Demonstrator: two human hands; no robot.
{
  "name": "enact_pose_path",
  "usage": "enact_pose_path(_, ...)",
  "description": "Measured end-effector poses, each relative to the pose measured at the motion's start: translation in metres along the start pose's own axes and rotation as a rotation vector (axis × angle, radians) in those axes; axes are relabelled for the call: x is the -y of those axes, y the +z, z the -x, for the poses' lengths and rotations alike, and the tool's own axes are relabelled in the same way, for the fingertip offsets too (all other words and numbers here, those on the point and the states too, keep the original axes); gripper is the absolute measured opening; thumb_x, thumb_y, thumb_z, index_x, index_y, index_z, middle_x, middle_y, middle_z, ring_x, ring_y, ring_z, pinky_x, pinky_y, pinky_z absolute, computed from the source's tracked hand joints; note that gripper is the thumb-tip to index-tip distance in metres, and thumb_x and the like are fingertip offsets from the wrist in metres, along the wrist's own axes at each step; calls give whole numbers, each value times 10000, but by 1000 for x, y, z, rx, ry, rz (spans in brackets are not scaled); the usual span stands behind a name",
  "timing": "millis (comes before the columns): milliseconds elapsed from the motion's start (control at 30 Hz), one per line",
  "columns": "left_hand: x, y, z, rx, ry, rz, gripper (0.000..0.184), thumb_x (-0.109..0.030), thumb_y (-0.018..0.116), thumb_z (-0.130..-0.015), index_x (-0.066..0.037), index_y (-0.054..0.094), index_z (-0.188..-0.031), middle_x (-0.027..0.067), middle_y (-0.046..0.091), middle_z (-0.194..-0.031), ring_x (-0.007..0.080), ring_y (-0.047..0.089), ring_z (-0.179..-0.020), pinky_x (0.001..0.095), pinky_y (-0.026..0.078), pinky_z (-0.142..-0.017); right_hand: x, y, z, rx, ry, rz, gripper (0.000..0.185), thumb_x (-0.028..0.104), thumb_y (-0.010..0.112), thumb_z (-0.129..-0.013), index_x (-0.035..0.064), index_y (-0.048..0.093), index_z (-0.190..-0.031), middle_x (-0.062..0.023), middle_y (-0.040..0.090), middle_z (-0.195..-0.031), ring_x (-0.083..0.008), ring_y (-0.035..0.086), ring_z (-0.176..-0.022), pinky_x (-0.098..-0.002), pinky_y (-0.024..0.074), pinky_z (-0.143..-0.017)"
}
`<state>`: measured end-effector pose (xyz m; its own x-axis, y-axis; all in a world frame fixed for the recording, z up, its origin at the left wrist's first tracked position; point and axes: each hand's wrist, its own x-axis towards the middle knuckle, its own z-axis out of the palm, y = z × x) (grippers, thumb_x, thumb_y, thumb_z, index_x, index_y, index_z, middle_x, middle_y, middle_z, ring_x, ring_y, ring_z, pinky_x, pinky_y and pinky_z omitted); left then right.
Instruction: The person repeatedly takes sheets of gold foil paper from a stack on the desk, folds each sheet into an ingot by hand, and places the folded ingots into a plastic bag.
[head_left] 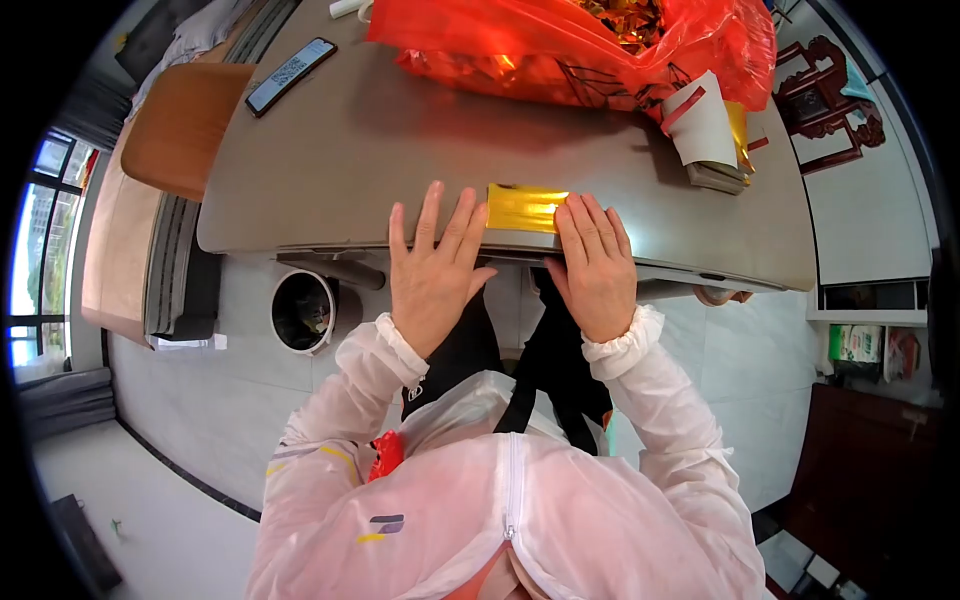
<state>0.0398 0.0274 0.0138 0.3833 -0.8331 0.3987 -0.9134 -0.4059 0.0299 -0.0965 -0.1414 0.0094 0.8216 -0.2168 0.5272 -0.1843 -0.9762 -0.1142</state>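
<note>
The left hand [430, 265] lies palm down at the near edge of the bench [320, 180], fingers spread and thumb out, its index finger just beside the left end of a gold foil stack [522, 208]. The right hand [600, 262] is flat too, fingers straight and close together, the tips resting on the stack's right end; neither hand pinches anything. The stack lies along the middle of the near edge. A red plastic bag [540, 65] with gold foil inside sits at the bench's far edge, a phone [290, 77] near the far left corner, and a white paper roll [700, 125] toward the right edge. A brown chair [185, 130] stands by the left edge; below, a bin [303, 347] stands on the tiled floor [240, 400].
</note>
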Motion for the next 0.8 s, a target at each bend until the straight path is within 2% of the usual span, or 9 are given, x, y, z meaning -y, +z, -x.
enact_pose_path(167,-1,-9,-6,-11,5,195,828,-274,845,-680,-98,483,-1403,74,452,-1483,345,356,-1401,534,250,-1139,0,3,5,-225,-12,-161,335,38,756,-702,34,644,-1017,-89,638,-1061,-279,589,-946,-397,476,-848)
enact_pose_path(233,-4,-14,-6,-64,-11,490,815,-226,844,-691,-93,476,-1406,109,456,-1469,344,383,-1381,485,312,-1117,3,-5,5,-272,34,-273,237,10,738,-731,38,644,-947,-84,638,-972,-253,583,-833,-345,470,-761)
enact_pose_path(333,-16,-16,-11,-49,-137,959,738,-107,785,-767,-76,452,-1425,119,549,-1347,261,507,-1256,354,421,-1032,23,-20,7,-215,571,-850,181,10,732,-799,33,642,-955,-67,641,-945,-166,584,-800,-269,440,-713)
enact_pose_path(367,-20,-18,-17,-5,-171,1092,721,-84,766,-784,-73,446,-1430,111,572,-1307,235,528,-1218,340,426,-1018,26,-10,16,-212,811,-1363,157,46,708,-885,13,640,-1023,-30,654,-971,-96,585,-845,-233,448,-772)
enact_pose_path(533,-36,-25,-51,257,-324,1514,610,-9,656,-881,-49,420,-1442,79,619,-1150,135,593,-988,273,475,-896,49,-9,13,-206,754,-1779,246,50,631,-956,-16,601,-1190,-19,639,-1101,-93,591,-984,-239,459,-903)
enact_pose_path(600,-26,-13,-60,295,-212,1451,567,-14,634,-899,-36,430,-1428,42,625,-1058,111,592,-900,253,480,-799,42,-16,14,-30,789,-1649,229,64,636,-947,-10,620,-1163,-37,652,-1074,-114,601,-968,-264,480,-868)
enact_pose_path(633,-14,-7,-66,357,-161,1370,563,-20,635,-899,-32,432,-1424,36,628,-1043,105,591,-893,259,480,-781,35,-19,15,54,717,-1270,188,55,654,-908,-10,653,-1085,-81,664,-1019,-182,626,-919,-301,498,-818)
enact_pose_path(733,7,-24,-90,449,112,905,536,-67,649,-868,-39,468,-1372,109,665,-980,200,642,-828,331,498,-742,8,-38,17,-267,160,-496,164,34,666,-815,4,677,-976,-115,667,-947,-300,630,-865,-371,517,-797)
enact_pose_path(800,13,-27,-106,523,270,694,522,-84,654,-846,-49,489,-1340,160,668,-950,285,654,-808,373,504,-740,-4,-39,10,-220,-97,-338,228,48,690,-771,14,670,-996,-100,667,-1057,-293,625,-1015,-398,516,-858)
